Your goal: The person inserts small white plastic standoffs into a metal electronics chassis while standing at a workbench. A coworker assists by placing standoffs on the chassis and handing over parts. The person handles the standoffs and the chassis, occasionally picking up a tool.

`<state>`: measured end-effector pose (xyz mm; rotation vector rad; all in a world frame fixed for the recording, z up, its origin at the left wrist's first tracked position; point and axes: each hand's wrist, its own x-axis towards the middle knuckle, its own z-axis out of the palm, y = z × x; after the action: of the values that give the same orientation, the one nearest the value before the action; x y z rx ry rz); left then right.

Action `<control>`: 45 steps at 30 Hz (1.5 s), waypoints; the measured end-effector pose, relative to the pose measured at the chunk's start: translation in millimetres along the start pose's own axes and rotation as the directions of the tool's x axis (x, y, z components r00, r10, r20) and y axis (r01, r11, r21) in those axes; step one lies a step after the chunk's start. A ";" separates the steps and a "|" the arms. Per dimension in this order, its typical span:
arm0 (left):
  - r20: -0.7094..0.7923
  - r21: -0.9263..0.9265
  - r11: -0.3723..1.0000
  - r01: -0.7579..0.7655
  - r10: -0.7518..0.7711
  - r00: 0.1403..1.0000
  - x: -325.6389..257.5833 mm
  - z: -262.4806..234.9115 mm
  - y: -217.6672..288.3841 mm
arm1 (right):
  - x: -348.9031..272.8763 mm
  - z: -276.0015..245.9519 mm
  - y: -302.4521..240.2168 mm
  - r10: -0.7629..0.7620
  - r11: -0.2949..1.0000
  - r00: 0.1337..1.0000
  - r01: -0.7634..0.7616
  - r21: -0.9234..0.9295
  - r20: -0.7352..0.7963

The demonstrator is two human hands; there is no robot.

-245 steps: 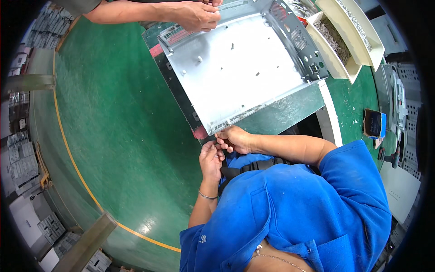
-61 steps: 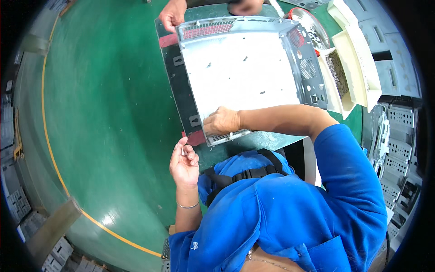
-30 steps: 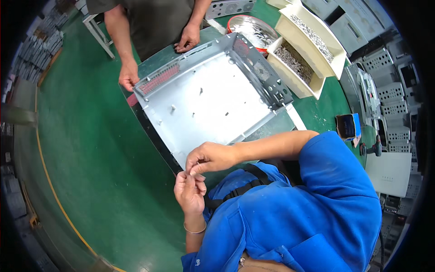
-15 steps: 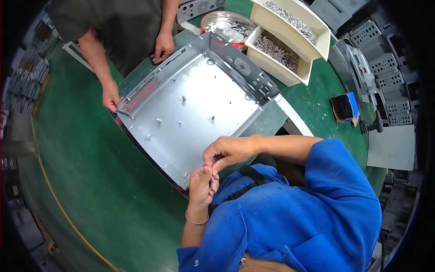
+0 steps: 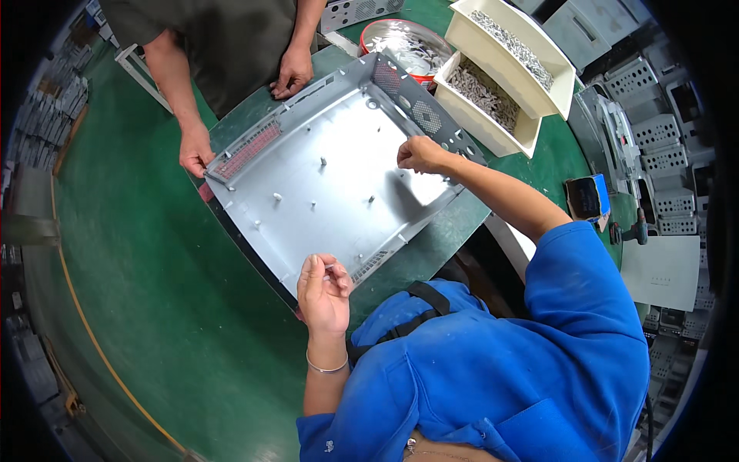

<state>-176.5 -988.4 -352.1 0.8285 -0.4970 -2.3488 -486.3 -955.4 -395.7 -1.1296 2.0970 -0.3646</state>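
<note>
Before me lies a shallow grey metal case (image 5: 296,179) with raised, perforated side walls and several small upright posts on its floor. My right hand (image 5: 422,156) is over the case's right part, its fingertips pinched together and pointing down to the floor. Whatever is between those fingertips is hidden. By the near left corner of the case, my left hand (image 5: 325,291) is raised palm up. Its fingers are curled, with a small white piece (image 5: 329,267) showing between them.
Across the case, a co-worker's hand (image 5: 196,150) holds its left corner, and their other hand (image 5: 292,71) rests near the far wall. Two cream bins (image 5: 531,138) of small parts and a red-rimmed tub (image 5: 369,31) stand behind. A blue box (image 5: 600,185) and a power drill (image 5: 637,229) lie right.
My hands have parted. The right moved up and away over the case, while the left turned up near the corner. The view has shifted slightly.
</note>
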 end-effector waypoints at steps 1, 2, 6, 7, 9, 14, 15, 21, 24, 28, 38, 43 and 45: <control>-0.012 0.002 1.000 0.002 -0.002 1.000 1.3 0.0 0.2 | 2.8 4.8 5.0 -0.028 0.999 0.999 0.027 -0.037 -0.027; -0.011 0.007 1.000 0.002 -0.002 1.000 2.5 1.2 0.7 | 4.9 7.7 9.4 -0.057 0.996 0.997 0.053 -0.075 -0.054; 0.003 0.004 1.000 0.000 0.000 1.000 4.5 1.4 1.4 | 8.6 15.9 21.4 -0.044 0.998 0.998 0.043 -0.034 -0.045; 0.012 -0.001 1.000 0.001 -0.001 1.000 5.0 0.4 0.6 | 7.8 17.5 22.2 -0.037 0.998 0.999 0.035 -0.048 -0.039; 0.013 -0.007 1.000 0.003 -0.003 1.000 6.0 -1.2 -0.9 | 10.0 22.0 27.9 -0.087 0.993 0.993 0.080 -0.091 -0.077; 0.008 -0.007 1.000 -0.002 0.002 1.000 7.1 -4.6 -3.7 | 6.9 23.8 23.2 -0.074 0.994 0.993 0.066 -0.091 -0.094; 0.008 -0.009 1.000 -0.002 0.002 1.000 7.3 -4.7 -4.3 | 6.7 24.6 24.7 -0.070 0.995 0.993 0.063 -0.076 -0.090; 0.008 -0.013 1.000 0.003 -0.003 1.000 8.6 -4.7 -6.3 | 6.0 26.4 27.0 -0.090 0.980 0.988 0.066 -0.186 -0.124; 0.008 -0.018 1.000 -0.006 0.006 1.000 8.5 -5.7 -6.7 | 1.4 26.6 18.3 -0.104 0.945 0.985 0.054 -0.322 -0.140; 0.020 -0.019 1.000 -0.010 0.011 1.000 6.7 -5.7 -5.3 | -1.8 29.1 13.6 -0.098 0.890 0.986 0.028 -0.455 -0.132; 0.027 0.000 1.000 0.017 -0.017 0.999 0.6 -0.4 -8.0 | -5.8 35.2 5.2 -0.083 0.792 0.993 0.012 -0.611 -0.088; -0.031 0.036 0.998 -0.041 0.043 0.999 -5.4 -1.8 -6.4 | 4.0 43.1 10.3 -0.180 0.732 0.980 0.074 -0.677 -0.087; 0.015 0.039 0.999 -0.012 0.012 1.000 -1.3 -3.4 -11.0 | 4.2 46.7 27.8 -0.203 0.653 0.977 0.082 -0.753 -0.070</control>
<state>-177.9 -979.8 -359.7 0.8248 -0.5537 -2.3425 -471.7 -938.9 -445.6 -1.7900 2.3602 0.4312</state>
